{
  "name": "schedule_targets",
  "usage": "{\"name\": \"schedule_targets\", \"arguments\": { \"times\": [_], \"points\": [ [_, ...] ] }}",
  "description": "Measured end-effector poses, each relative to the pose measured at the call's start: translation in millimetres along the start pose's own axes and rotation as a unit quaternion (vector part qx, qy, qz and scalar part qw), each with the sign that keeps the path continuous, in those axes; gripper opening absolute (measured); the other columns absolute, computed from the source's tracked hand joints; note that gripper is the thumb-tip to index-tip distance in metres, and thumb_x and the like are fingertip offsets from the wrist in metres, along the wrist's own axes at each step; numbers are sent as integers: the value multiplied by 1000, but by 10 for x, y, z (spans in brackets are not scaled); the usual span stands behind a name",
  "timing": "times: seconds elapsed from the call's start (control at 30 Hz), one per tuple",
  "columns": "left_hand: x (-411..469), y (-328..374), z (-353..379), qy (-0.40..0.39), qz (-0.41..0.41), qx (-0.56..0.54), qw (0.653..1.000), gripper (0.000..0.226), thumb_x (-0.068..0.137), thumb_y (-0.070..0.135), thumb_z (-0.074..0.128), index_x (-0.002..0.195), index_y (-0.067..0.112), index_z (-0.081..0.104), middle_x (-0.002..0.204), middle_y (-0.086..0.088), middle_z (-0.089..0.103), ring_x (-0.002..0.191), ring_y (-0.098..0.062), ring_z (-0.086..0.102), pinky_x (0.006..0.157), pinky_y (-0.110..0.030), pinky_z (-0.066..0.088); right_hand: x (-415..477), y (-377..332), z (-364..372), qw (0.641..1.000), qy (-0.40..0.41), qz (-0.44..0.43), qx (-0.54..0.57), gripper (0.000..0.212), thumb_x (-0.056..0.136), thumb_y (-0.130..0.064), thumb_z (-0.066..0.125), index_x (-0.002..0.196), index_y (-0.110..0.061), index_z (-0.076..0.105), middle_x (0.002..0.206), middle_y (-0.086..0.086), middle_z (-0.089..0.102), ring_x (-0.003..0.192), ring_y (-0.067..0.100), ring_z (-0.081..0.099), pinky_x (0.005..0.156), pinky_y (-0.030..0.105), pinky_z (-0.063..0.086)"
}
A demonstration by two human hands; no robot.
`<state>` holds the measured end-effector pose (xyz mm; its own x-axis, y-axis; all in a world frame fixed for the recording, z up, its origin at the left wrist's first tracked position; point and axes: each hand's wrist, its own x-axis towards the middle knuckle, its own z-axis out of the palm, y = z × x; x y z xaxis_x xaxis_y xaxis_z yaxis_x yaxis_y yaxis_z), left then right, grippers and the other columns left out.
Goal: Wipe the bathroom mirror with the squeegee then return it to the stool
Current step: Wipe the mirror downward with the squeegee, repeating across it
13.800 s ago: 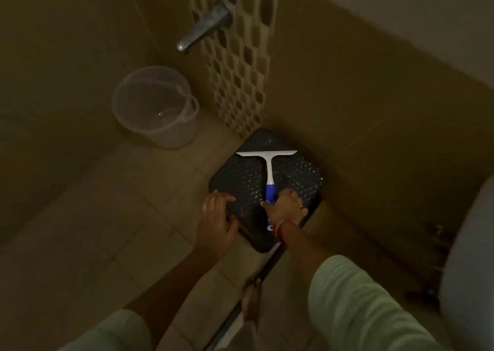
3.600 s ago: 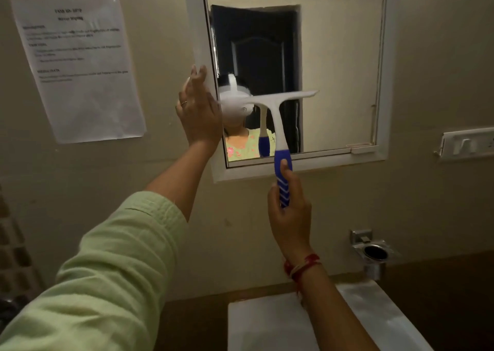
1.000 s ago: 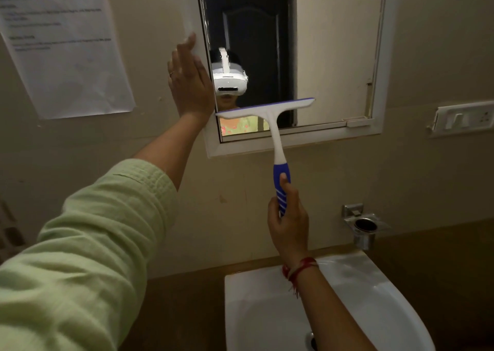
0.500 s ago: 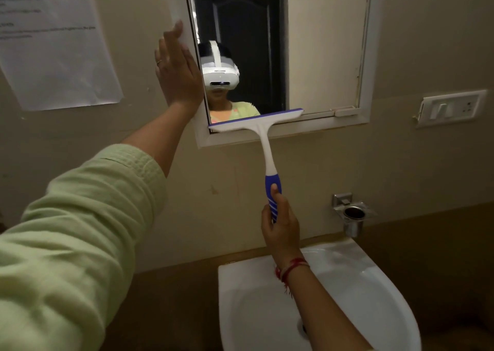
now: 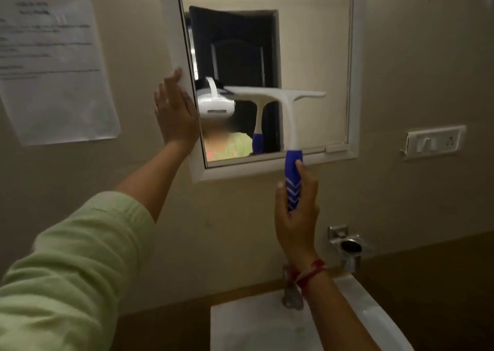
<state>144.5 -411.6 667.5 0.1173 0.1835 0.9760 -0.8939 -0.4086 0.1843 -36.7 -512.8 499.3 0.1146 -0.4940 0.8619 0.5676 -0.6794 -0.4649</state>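
Note:
The white-framed bathroom mirror hangs on the wall in front of me. My right hand grips the blue handle of the squeegee, whose white blade lies level across the middle of the glass, right of centre. My left hand rests flat and open against the mirror's left frame edge, holding nothing. The stool is out of view.
A printed paper sheet is taped to the wall at left. A switch plate sits to the right of the mirror. Below are a chrome holder, a tap and the white sink.
The squeegee blade has gone from the mirror's bottom edge up to mid-glass and to the right. My view has tilted upward, showing less of the sink. My left hand stays on the frame.

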Motion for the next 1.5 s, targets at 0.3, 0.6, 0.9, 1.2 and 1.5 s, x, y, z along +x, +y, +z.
{"name": "schedule_targets", "arguments": {
  "times": [0.3,0.6,0.9,1.2,1.5],
  "points": [
    [-5,-39,42,-3,21,-12,1000,34,95,4,36,128,5,47,115,-18,58,102,-34,53,96,-39,30,1399,-278,41,991,29,-123,-38,38,95,-21,45,127,-34,30,97,-28,53,76,-4,59,62,6,46],
    [-20,-65,47,-3,24,-32,999,33,97,13,32,128,11,43,109,-17,57,96,-26,48,91,-42,34,2457,-624,319,980,38,-187,-65,34,96,-17,43,128,-8,37,112,15,60,71,-16,55,58,0,42],
    [-28,-38,41,-4,9,-44,999,32,98,13,33,128,10,44,101,-14,58,91,-17,47,89,-46,38,2806,-654,502,973,47,-196,-110,35,95,-17,46,128,-6,39,116,11,61,67,-3,52,60,-4,39],
    [-16,-55,47,-17,3,-23,1000,34,97,15,31,127,9,45,108,-15,58,95,-32,54,91,-34,31,2843,-641,568,972,39,-195,-123,32,95,-18,46,126,-8,43,117,9,61,88,14,63,67,4,42],
    [-21,-39,38,-13,6,-22,1000,35,97,17,29,127,9,45,107,-14,59,95,-31,53,93,-32,29,2535,-410,395,974,39,-188,-123,35,96,-21,46,129,-11,42,120,9,61,90,18,65,69,7,45]
  ]
}}
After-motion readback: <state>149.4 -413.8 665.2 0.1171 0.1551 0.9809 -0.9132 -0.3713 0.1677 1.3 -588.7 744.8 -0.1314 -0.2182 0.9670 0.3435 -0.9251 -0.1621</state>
